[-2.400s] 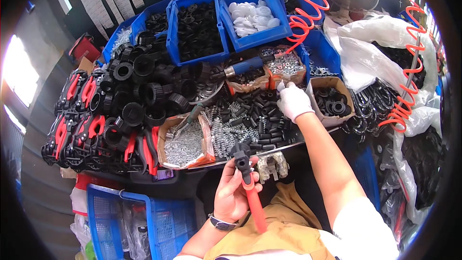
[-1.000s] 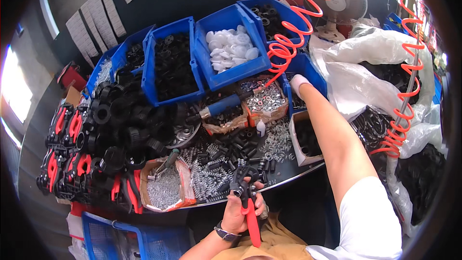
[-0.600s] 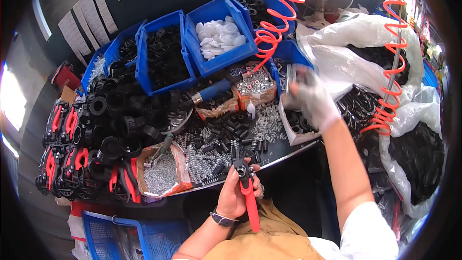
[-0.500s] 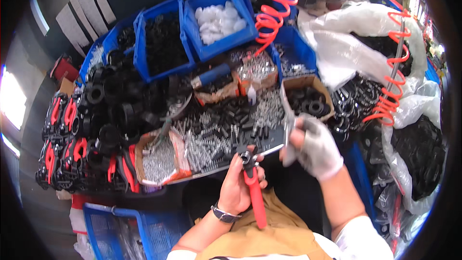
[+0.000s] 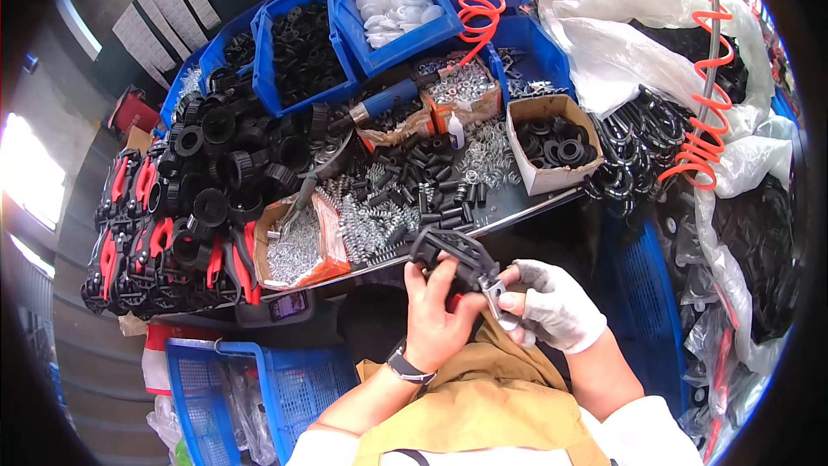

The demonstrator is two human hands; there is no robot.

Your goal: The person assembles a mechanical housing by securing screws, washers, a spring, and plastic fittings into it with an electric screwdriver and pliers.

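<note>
Above my lap, my left hand (image 5: 438,315) is closed round a black plastic tool body with a red handle (image 5: 457,252). The black frame part of it points up and left, and most of the red handle is hidden by my fingers. My right hand (image 5: 559,309), in a whitish glove with bare fingertips, pinches a flat shiny metal piece (image 5: 498,300) against the near right end of that body. Whether the metal piece sits inside the body or only touches it, I cannot tell. Both hands are just in front of the bench edge.
Loose springs (image 5: 379,223) and black sleeves (image 5: 435,185) cover the bench, beside a box of small metal parts (image 5: 297,250). A carton of black rings (image 5: 556,155) stands right. Behind are blue bins (image 5: 302,52); red-black tool bodies (image 5: 129,242) are stacked left. A red coiled hose (image 5: 703,121) hangs right.
My right hand has come down from beside the carton to the tool body, bringing the metal piece. The tool body has turned, so its red handle no longer hangs down in view.
</note>
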